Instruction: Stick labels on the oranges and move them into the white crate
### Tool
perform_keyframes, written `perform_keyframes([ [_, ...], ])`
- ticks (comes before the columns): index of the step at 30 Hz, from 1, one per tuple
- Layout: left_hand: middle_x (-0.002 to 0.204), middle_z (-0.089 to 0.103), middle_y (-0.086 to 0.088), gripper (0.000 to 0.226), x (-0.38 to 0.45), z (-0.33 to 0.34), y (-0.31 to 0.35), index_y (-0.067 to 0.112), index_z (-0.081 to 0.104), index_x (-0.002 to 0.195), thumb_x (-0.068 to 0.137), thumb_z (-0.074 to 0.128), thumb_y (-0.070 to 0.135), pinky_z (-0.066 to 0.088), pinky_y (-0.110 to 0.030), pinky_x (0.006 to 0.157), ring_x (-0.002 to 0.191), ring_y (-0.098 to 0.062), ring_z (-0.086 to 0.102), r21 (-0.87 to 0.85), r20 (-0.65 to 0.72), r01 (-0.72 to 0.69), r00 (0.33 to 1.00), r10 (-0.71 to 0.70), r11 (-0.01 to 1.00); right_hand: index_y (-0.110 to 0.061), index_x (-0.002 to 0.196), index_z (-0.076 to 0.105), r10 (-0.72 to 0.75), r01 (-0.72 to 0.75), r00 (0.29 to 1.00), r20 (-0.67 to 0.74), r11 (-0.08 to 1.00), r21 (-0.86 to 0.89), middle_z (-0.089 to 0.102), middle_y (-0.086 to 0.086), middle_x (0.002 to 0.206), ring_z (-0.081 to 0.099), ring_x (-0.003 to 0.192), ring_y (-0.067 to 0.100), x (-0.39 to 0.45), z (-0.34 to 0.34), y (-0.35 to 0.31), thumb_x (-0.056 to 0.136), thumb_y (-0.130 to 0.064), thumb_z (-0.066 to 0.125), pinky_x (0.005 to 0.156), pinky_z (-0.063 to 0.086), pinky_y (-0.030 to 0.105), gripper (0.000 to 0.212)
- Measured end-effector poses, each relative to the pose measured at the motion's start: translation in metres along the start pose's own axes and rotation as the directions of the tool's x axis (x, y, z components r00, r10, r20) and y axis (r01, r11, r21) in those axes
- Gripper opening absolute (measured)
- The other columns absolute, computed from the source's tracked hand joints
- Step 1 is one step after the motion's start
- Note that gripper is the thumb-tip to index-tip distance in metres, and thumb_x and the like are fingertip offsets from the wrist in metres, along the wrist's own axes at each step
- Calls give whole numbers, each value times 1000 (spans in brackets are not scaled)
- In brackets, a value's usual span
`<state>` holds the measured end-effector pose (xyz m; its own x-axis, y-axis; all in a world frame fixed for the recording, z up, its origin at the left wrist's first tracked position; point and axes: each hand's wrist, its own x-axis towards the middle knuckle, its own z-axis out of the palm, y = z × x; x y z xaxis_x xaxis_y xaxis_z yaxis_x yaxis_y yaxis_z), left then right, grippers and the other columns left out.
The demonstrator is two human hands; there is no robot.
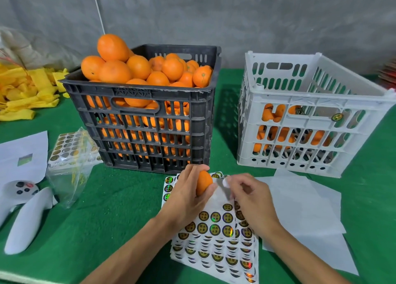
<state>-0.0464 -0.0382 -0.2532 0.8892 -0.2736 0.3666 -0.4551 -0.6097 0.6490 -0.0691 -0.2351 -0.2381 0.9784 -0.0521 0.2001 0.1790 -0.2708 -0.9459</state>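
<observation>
Labelling step: left hand (pixel 184 194) grips an orange (pixel 203 185) over the label sheets (pixel 216 236); right hand (pixel 246 198) pinches a label (pixel 225 182), which I judge goes on next; white crate (pixel 317 112) at two o'clock.

Yellow foam fruit nets (pixel 23 95) lying heaped far left on green table cover (pixel 120 198); white game controller (pixel 22 211) resting near left edge, clear plastic bag (pixel 68 176) sitting beside it.

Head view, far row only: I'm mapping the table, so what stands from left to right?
Heap of yellow foam fruit nets → black plastic crate heaped with oranges → white plastic crate, partly filled.
</observation>
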Motion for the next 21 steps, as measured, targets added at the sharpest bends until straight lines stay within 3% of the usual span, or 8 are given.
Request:
perform_keyframes([
  [2,137,44,16,58,2,-1,2,33,41,143,96,59,62,47,-19,96,117,-3,50,27,-2,-32,999,32,999,-32,95,76,-108,107,973,-204,994,-16,70,-13,100,67,92,11,3,0,-1,98,-32,64,80,53,21,12],
  [4,136,46,17,66,4,1,8,35,40,142,90,61,70,41,-9,94,118,1,47,41,-11,-56,998,57,998,-32,98,75,-198,188,948,-247,980,-64,68,-14,103,66,96,12,2,3,-2,97,-37,63,79,50,17,12],
  [6,136,49,13,69,7,5,13,30,43,143,87,62,66,40,-8,96,119,0,47,55,-28,-89,995,91,994,-31,98,75,-244,229,951,-189,968,-100,66,-14,104,65,101,13,0,9,-3,96,-33,67,82,49,15,9],
  [10,137,57,0,68,7,10,14,15,53,145,86,77,39,47,-28,106,123,-11,52,85,-38,-97,994,101,992,-31,102,78,-280,268,957,-80,954,-137,66,-17,111,62,112,12,-4,11,-1,95,-38,68,92,46,15,14],
  [13,143,57,-2,72,12,4,7,13,48,151,90,80,33,45,-35,112,129,-16,51,131,-4,-79,997,80,988,-31,126,72,-348,349,935,66,873,-341,60,-26,130,53,126,3,-6,9,0,98,-58,52,103,44,20,43],
  [16,144,55,1,71,19,-7,17,16,48,152,91,80,32,42,-36,114,131,-15,49,95,-79,-34,996,41,995,-27,150,51,-362,411,912,194,787,-461,47,-20,151,40,138,-3,-7,10,-5,102,-53,51,113,41,26,55],
  [19,133,47,7,65,34,-19,44,8,52,136,82,87,18,49,-29,101,121,-11,50,59,-182,-158,969,167,986,-23,154,45,-485,479,863,140,699,-532,44,-15,156,40,143,1,0,0,-23,104,-47,52,115,41,29,56],
  [21,129,38,13,63,60,-33,68,15,47,127,79,88,17,47,-18,95,118,-2,46,13,-257,-255,934,250,967,-20,153,47,-624,540,779,63,616,-574,45,-12,157,42,143,4,19,-14,-46,105,-45,51,116,39,27,54],
])
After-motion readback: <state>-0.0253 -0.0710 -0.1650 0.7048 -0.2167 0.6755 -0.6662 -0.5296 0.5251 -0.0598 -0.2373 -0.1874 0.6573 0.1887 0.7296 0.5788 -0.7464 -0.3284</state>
